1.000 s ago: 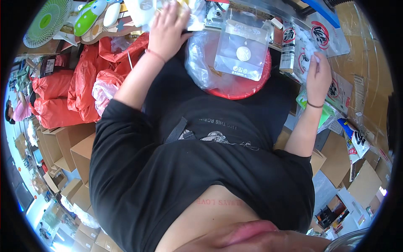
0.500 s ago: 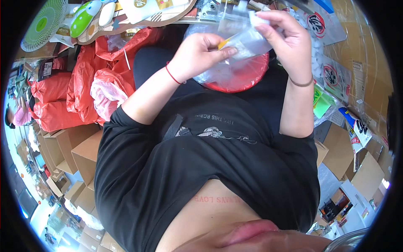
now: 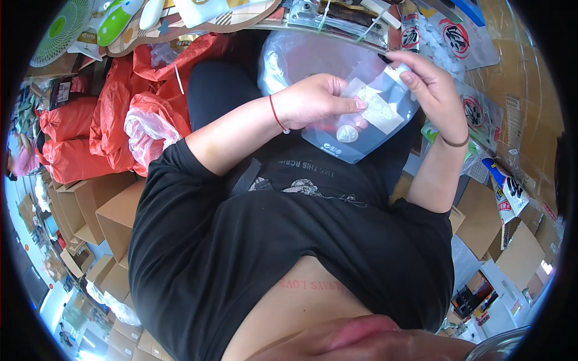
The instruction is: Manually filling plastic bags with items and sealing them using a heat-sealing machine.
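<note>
Over my lap I hold a translucent plastic pouch (image 3: 346, 148) with rounded corners, tilted, its lower corner toward my body. A white patch (image 3: 380, 113), perhaps a label or something inside, shows across its middle. My left hand (image 3: 328, 101) pinches the pouch's left side, thumb on top of the white patch. At the far right corner my right hand (image 3: 430, 87) grips the pouch edge between thumb and fingers; a small white piece shows by the thumb. Behind the pouch bulges a clear plastic liner (image 3: 280, 63), and the container under it is mostly hidden.
Red plastic bags (image 3: 114, 114) are heaped at the left, above open cardboard boxes (image 3: 90, 204). Along the far edge runs a cluttered tabletop (image 3: 241, 18) with a green fan (image 3: 60, 33). Printed clear pouches (image 3: 478, 111) and white pieces (image 3: 439, 45) lie at the right.
Both hands have moved right and nearer my body. The pouch, crumpled and lifted before, is now spread out with its face showing. The red rim behind it is now largely covered.
</note>
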The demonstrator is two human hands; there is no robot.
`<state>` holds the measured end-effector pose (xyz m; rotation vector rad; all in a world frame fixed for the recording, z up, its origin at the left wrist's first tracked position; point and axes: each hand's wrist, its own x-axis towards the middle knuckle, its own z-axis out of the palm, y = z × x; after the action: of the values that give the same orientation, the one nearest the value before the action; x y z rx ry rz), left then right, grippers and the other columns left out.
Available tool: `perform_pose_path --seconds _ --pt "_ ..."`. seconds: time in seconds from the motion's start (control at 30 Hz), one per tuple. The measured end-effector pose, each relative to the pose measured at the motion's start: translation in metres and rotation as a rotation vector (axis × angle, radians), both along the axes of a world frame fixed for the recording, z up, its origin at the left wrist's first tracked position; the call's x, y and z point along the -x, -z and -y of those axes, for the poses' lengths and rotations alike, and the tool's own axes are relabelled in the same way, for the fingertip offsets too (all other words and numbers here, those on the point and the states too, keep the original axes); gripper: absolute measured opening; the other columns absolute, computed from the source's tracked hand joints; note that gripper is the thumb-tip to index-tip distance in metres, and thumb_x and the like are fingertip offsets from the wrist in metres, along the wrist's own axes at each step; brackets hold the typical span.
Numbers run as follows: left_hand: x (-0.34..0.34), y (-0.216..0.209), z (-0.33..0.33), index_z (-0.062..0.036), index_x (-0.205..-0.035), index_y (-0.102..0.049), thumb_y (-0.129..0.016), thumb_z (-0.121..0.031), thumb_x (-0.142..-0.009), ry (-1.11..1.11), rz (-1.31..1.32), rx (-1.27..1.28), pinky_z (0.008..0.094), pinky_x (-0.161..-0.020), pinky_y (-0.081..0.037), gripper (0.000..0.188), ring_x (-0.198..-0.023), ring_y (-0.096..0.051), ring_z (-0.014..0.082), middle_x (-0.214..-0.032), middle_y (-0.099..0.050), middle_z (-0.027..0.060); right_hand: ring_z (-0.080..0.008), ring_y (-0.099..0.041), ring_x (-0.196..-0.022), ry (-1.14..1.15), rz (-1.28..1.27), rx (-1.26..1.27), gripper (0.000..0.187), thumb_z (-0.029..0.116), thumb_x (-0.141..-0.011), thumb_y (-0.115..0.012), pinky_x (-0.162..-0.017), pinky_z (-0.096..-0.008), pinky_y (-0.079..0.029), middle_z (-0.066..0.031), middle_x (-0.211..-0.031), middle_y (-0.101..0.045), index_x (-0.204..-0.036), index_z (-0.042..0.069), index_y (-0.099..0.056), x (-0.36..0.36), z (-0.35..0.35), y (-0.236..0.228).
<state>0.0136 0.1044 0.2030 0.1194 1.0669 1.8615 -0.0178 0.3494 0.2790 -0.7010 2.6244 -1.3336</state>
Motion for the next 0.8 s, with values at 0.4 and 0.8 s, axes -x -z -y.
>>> perform_pose_path --seconds 0.4,0.8 --pt "0.07 0.002 0.011 -0.0004 -0.108 -0.067 -0.072 -0.007 -0.085 -0.337 -0.14 0.035 0.0291 -0.08 -0.057 0.024 -0.091 -0.07 0.0177 -0.1 -0.072 0.0101 -0.0125 -0.059 -0.094 0.222 0.237 0.513 0.024 0.015 -0.101 -0.052 -0.085 -0.0235 -0.046 -0.0057 -0.095 -0.064 -0.122 0.002 -0.053 -0.018 -0.011 0.027" --pt "0.098 0.041 0.116 -0.0036 -0.122 -0.056 -0.067 -0.034 -0.089 -0.924 -1.323 0.821 0.0385 -0.08 -0.044 0.046 -0.089 -0.056 0.0262 -0.103 -0.06 0.0152 -0.009 -0.054 -0.079 0.358 -0.119 0.155 0.018 0.016 -0.102 -0.052 -0.072 -0.023 -0.043 -0.0008 -0.089 -0.062 -0.103 0.001 -0.061 -0.022 -0.001 0.042"
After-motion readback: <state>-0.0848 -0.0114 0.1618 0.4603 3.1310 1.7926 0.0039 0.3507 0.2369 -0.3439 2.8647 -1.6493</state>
